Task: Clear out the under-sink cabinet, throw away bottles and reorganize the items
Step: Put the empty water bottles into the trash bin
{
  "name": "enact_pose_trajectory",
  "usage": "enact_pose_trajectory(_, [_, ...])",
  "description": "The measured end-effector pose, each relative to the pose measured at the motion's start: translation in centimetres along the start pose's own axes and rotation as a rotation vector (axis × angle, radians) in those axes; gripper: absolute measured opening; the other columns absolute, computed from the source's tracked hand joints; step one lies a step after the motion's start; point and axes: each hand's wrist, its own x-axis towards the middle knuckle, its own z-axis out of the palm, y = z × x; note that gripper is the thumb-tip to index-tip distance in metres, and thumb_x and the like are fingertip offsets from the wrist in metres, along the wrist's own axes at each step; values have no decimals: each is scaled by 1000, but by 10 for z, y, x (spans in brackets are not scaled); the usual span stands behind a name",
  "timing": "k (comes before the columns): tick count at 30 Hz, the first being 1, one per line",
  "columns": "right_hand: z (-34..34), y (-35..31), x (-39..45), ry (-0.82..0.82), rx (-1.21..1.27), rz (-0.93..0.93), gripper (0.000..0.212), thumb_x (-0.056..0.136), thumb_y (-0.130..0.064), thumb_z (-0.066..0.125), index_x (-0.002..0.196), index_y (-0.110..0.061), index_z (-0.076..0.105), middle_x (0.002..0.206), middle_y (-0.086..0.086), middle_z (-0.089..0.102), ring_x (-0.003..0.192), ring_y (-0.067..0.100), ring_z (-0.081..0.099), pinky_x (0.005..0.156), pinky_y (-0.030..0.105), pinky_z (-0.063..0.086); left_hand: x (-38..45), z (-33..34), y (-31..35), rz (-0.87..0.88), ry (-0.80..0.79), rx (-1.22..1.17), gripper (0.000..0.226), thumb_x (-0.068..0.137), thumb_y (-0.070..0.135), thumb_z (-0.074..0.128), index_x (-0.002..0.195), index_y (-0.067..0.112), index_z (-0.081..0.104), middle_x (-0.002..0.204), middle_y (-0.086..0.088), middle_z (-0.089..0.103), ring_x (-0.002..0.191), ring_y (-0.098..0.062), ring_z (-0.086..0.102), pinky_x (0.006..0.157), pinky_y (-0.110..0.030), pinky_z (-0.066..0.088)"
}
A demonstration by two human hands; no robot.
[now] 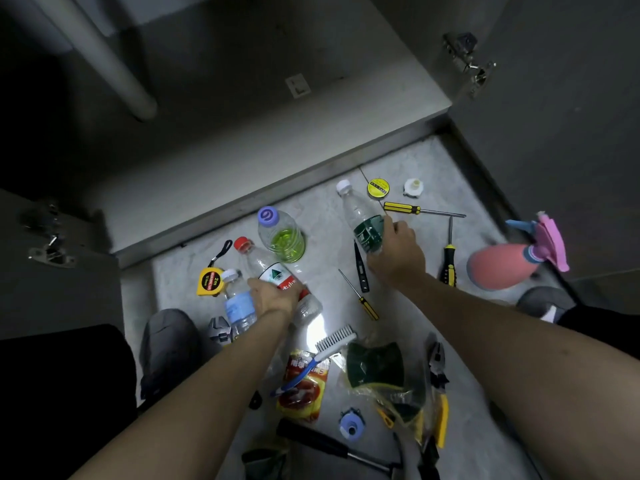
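Grey marble floor (408,157): strewn with tools and bottles, in front of the open under-sink cabinet (242,109).
Nearest clutter: black-handled hammer (332,445), blue ribbed plastic cap (351,423), yellow-handled pliers (439,386), green scouring sponges in a clear wrapper (375,363), white-bristled brush with a blue handle (320,351) lying across a red and yellow packet (303,389).
Left hand (275,296): fingers curled round two bottles at once, the clear plastic bottle with a red cap and red-white label (273,271) and, just beside it, the small clear bottle with a pale blue label (237,303).
Right hand (398,252): fingers wrapped round the lower part of the clear bottle with a white cap and dark green label (362,220).
Between the hands: squat clear bottle with a purple cap and green liquid (280,235), upright on the floor.
Left side: yellow tape measure (209,280), touching the blue-labelled bottle.
Right side: pink spray bottle (509,263) lying on its side.
Farther: yellow-and-black screwdriver (420,210), yellow round tin (377,189), white plastic cap (413,187), near the cabinet's metal sill.
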Motion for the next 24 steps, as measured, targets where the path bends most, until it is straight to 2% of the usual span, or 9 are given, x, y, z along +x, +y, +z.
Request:
enact_pose_trajectory(5, [-2,3,-7,-141,18,68,87,75,-28,77,145,-8,29,130,15,47,121,34,43,88,46,47,-3,0,3,-160,-28,-75,88,66,25,89,134,4,37,125,-18,55,113,-38,57,98,-47,51])
enact_pose_trajectory(8, [-9,8,-18,-167,48,105,85,72,-32,77,141,-12,31,128,13,48,121,32,42,88,44,46,-14,-10,1,-190,-63,-98,68,74,25,79,128,4,43,107,-15,58,97,-32,60,91,-44,53])
enact_pose_trajectory(11, [-25,6,-30,-156,84,155,86,70,-40,77,139,-17,33,127,14,43,122,34,41,91,44,44,-26,-24,3,-183,-36,-79,63,72,22,73,125,4,43,110,-17,56,100,-34,57,89,-45,54])
enact_pose_trajectory(14, [-50,-3,-41,-134,151,194,83,74,-46,72,140,-18,32,127,15,40,116,40,50,93,43,47,-42,-42,8,-106,66,-104,73,62,15,79,124,0,43,104,-17,56,85,-33,57,79,-41,56])
enact_pose_trajectory(18, [-97,-29,-53,-39,224,180,82,76,-48,68,145,-19,33,132,14,42,115,41,55,82,37,42,-58,-65,17,-3,170,-168,79,65,21,83,127,2,39,127,-21,45,105,-43,56,79,-44,54])
enact_pose_trajectory(20, [-127,-50,-56,24,276,134,80,76,-47,71,142,-19,36,131,12,47,111,36,57,82,36,45,-65,-76,30,56,203,-191,81,67,28,83,131,5,38,133,-21,43,111,-45,54,81,-44,49])
enact_pose_trajectory(24, [-202,-100,-60,151,371,-30,64,75,-48,75,126,-19,48,119,6,60,108,30,59,82,35,46,-89,-110,84,317,282,-297,75,67,37,82,125,8,44,125,-20,55,111,-40,57,84,-40,45])
